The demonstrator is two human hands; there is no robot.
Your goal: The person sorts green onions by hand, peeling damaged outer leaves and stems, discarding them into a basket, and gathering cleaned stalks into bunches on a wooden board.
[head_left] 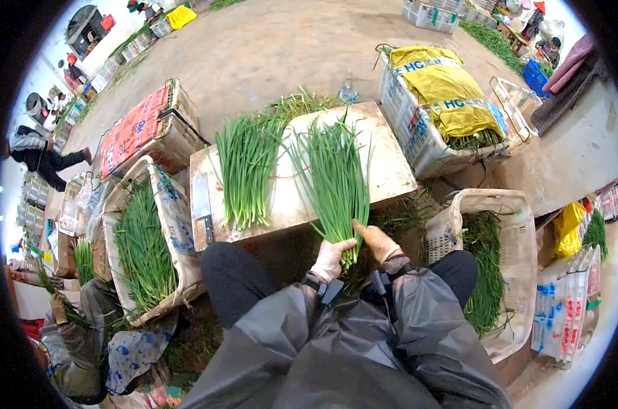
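Bench (388,162): knife (203,204) nr L edge, could fall if bumped. Laid bunch (244,174) next, may scatter if brushed. Held bunch (337,177) partly over bench; L hand (332,259) fingers pinching stalk ends, R hand (378,243) at stems, grip unclear; slack hold might spill stalks.

The held bunch of green leaves (337,180) looks smooth with a faint sheen. Beneath it, the board (391,160) is pale, scuffed and stained. At its left edge, the knife (201,194) has a smooth metal blade. The left basket (188,266) and right basket (517,273) are pierced plastic. The far-right yellow sack (445,82) looks like creased, shiny plastic. The near sleeves (428,313) are glossy and wrinkled; the trousers (235,276), matt cloth.
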